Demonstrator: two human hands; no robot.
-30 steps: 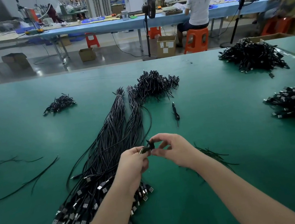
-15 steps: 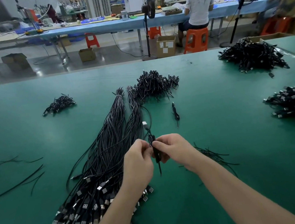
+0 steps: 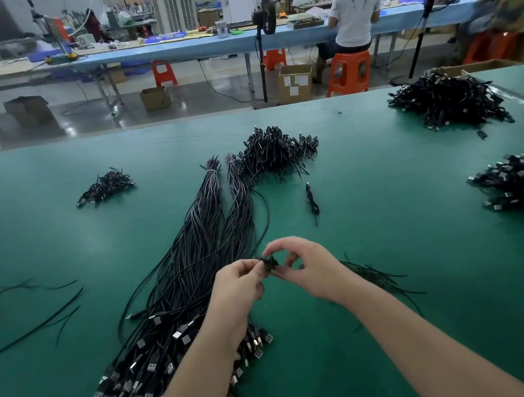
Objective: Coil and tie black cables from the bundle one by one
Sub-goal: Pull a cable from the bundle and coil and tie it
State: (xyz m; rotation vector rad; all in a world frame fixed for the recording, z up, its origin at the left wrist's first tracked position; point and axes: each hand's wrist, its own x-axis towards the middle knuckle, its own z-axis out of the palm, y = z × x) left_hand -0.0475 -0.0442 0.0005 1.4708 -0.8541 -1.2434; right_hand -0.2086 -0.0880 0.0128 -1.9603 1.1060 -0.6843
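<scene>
both hands, left hand (image 3: 236, 281) and right hand (image 3: 307, 267), pinch a small, tightly coiled black cable (image 3: 269, 262).

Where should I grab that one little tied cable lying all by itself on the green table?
Probably pinch the single tied cable around its middle, coming straight down from above. It lies flat and thin on the green table, stretched away from you, so fingers fit best on its left and right sides. Nothing crowds it.

Even, diffuse overhead light leaves only soft, faint shadows on the desk (image 3: 390, 214). Wide-angle distortion bends the edges. The far-right background is blurred.
</scene>
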